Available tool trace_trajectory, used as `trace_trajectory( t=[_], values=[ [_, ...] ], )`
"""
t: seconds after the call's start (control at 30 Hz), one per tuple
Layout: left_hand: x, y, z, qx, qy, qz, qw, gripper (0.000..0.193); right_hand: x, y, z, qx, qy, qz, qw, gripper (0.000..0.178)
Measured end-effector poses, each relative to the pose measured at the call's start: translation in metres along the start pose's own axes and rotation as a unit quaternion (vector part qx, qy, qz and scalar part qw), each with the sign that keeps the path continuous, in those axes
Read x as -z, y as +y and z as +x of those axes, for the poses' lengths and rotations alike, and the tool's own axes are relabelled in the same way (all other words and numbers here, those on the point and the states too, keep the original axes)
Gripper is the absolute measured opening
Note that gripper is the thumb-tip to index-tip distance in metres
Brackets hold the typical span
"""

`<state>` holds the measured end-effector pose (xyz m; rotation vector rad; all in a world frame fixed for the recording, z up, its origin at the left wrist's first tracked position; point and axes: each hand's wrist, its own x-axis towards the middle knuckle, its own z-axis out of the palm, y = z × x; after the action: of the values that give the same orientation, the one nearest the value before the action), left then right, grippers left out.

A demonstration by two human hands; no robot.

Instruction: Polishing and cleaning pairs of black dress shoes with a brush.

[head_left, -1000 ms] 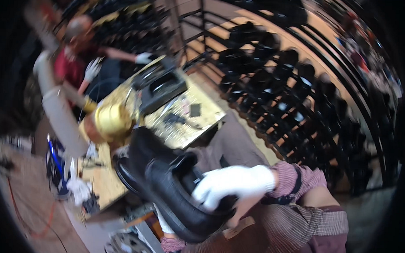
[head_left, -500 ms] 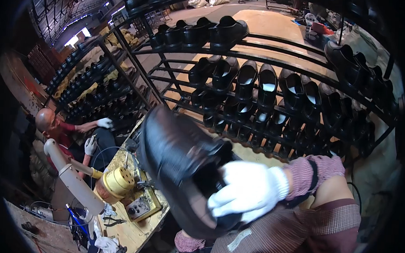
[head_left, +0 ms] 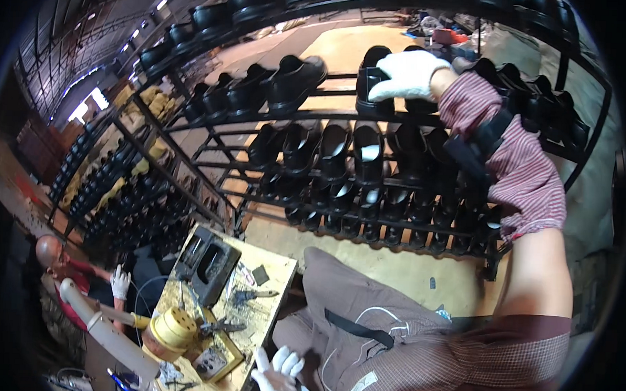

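My right hand [head_left: 414,73], in a white knit glove, reaches up to an upper shelf of the shoe rack. Its thumb and fingers close around the side of a black shoe [head_left: 369,101] standing there, heel and toe partly hidden. Another black shoe shows under the same hand, mostly covered by it. At the lower edge, beside the workbench, my left hand [head_left: 279,375] is gloved in white too. Its palm faces up, fingers slightly spread and holding nothing.
The black metal rack [head_left: 343,114] carries several rows of black shoes. On the left, the wooden workbench [head_left: 272,266] bears a black shoe-shaped block [head_left: 212,268], a yellow lamp [head_left: 170,334], pliers and a control box. Beyond it a person [head_left: 82,277] sits near another loaded rack.
The black footwear held close in front of me has gone to the upper shelf with my right hand. My left hand has come into view, and my view has shifted rightward.
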<state>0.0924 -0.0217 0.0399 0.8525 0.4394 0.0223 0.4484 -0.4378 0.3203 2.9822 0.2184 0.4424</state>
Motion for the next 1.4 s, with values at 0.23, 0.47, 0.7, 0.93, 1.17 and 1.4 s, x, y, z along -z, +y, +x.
trace_trajectory(
  t=[0.23,0.47,0.7,0.93,1.17,1.4],
  values=[
    [-0.022,0.004,-0.016,-0.012,0.044,0.022,0.999,0.071,-0.001,-0.045,-0.066,0.131,0.216,0.032,0.967,0.066],
    [-0.028,0.004,-0.040,-0.034,0.048,0.016,0.998,0.077,0.007,-0.074,-0.073,0.277,0.340,0.026,0.898,0.066],
    [-0.003,-0.015,-0.064,-0.033,0.092,-0.110,0.989,0.072,-0.020,-0.123,-0.040,0.376,0.192,0.032,0.906,0.059],
    [0.011,-0.013,-0.046,0.091,0.219,-0.185,0.954,0.061,-0.032,-0.173,0.082,0.193,0.184,0.109,0.958,0.081],
    [0.024,-0.046,-0.025,0.038,0.170,-0.064,0.983,0.070,-0.060,-0.208,0.218,0.135,0.046,0.171,0.975,0.092],
    [0.022,-0.033,-0.013,-0.058,0.078,-0.034,0.995,0.081,-0.087,-0.200,0.242,0.106,0.114,0.214,0.964,0.071]
  ],
)
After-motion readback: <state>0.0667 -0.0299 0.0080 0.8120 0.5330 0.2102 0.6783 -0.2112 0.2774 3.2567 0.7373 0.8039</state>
